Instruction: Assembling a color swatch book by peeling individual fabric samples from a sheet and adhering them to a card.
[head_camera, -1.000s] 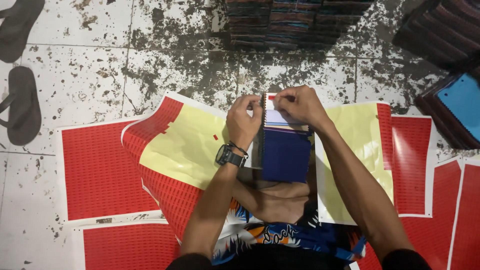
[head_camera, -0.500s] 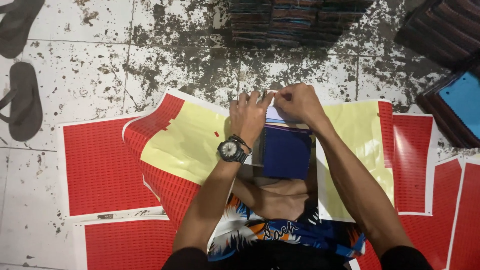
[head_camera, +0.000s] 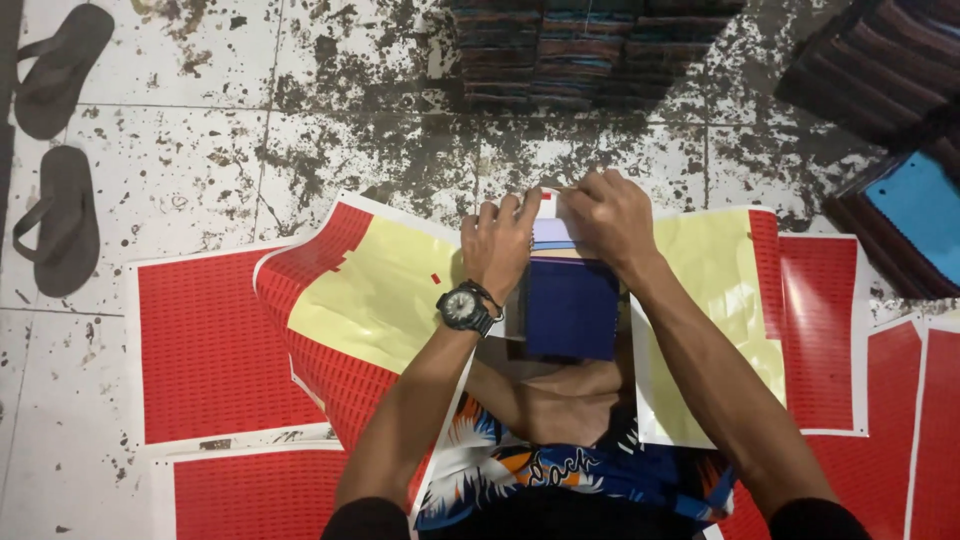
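I look down at a dark blue folded cloth (head_camera: 570, 305) resting on my lap. My left hand (head_camera: 498, 243), with a black wristwatch (head_camera: 462, 307) on its wrist, presses on the cloth's upper left corner. My right hand (head_camera: 612, 218) pinches the cloth's pale top edge, where a small white and red label (head_camera: 546, 203) sticks out between the two hands. Under the cloth lie red and yellow sticker sheets (head_camera: 372, 290), one curling up at the left.
More red sheets (head_camera: 210, 345) lie flat on the stained tiled floor (head_camera: 200, 140). Stacks of dark striped folded cloth (head_camera: 590, 45) stand at the top, and another pile with a blue piece (head_camera: 920, 215) at the right. Two sandals (head_camera: 60, 215) lie at the far left.
My left hand has slid up and right along the cloth's top edge until it meets my right hand. The cloth itself has stayed on my lap.
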